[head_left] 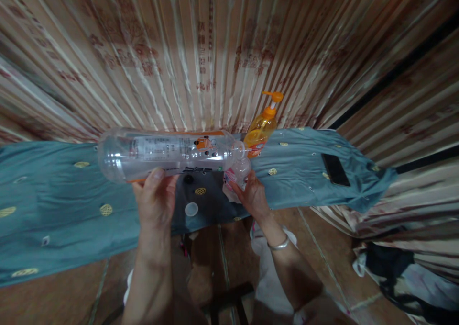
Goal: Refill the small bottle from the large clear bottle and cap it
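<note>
My left hand [156, 198] holds a large clear plastic bottle [168, 153] sideways above the bench, its base to the left and its open neck to the right. At the bottle's mouth my right hand [253, 196] grips a small crumpled plastic packet [236, 174]. A white bottle cap [191, 209] lies on the teal cloth [64, 205] just below the bottle. An orange pump dispenser bottle [261, 128] stands behind the bottle's neck.
The teal cloth covers a long low surface in front of a striped curtain [215, 52]. A dark phone [335, 170] lies on the cloth at the right. Crumpled fabric [394, 272] sits on the brown tiled floor at the lower right.
</note>
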A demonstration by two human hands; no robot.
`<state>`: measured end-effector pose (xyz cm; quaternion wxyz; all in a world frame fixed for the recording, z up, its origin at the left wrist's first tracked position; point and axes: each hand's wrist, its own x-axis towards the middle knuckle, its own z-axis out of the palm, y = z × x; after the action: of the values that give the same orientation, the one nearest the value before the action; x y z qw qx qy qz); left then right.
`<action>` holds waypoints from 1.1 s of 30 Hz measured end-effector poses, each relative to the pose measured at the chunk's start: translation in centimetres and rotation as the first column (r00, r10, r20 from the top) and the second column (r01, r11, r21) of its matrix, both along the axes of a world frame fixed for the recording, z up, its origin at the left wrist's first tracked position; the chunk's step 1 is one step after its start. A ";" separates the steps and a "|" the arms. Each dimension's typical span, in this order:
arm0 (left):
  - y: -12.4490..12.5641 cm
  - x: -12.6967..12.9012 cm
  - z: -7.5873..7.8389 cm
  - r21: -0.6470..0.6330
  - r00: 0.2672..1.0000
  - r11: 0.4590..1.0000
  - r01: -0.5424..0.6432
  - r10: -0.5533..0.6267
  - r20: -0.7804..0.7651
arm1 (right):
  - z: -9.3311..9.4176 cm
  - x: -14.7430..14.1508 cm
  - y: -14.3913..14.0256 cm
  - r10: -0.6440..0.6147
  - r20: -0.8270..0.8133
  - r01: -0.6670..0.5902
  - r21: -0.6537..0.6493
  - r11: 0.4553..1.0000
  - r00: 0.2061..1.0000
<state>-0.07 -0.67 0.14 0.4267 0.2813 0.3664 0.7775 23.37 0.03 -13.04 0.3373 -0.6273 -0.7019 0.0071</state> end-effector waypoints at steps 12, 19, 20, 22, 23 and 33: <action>0.1 -0.2 0.0 -0.061 0.998 0.997 -0.042 0.044 0.036 | -0.1 -0.2 0.1 -0.026 0.015 0.026 -0.001 1.000 1.000; 0.0 -0.3 0.1 -0.044 1.000 0.999 -0.007 0.007 -0.004 | -0.1 -0.4 0.1 -0.028 0.012 0.028 0.001 1.000 1.000; 0.0 -0.2 0.1 -0.045 1.000 0.999 -0.005 0.005 -0.007 | -0.1 -0.4 0.2 -0.029 0.012 0.029 0.007 1.000 1.000; 0.0 -0.2 0.2 -0.040 1.000 0.999 0.001 -0.001 -0.016 | -0.1 -0.4 0.2 -0.026 0.011 0.026 0.009 1.000 1.000; 0.0 -0.2 0.2 -0.038 1.000 0.999 0.001 -0.002 -0.019 | -0.1 -0.3 0.2 -0.022 0.009 0.022 0.005 1.000 1.000; 0.3 0.0 0.2 -0.018 0.998 1.000 0.007 -0.008 -0.058 | 0.0 -0.1 0.4 -0.009 0.024 0.010 -0.007 1.000 1.000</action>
<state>-0.10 -0.32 0.31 0.4213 0.3013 0.3844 0.7642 23.24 0.39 -13.01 0.3267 -0.6318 -0.7029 0.0003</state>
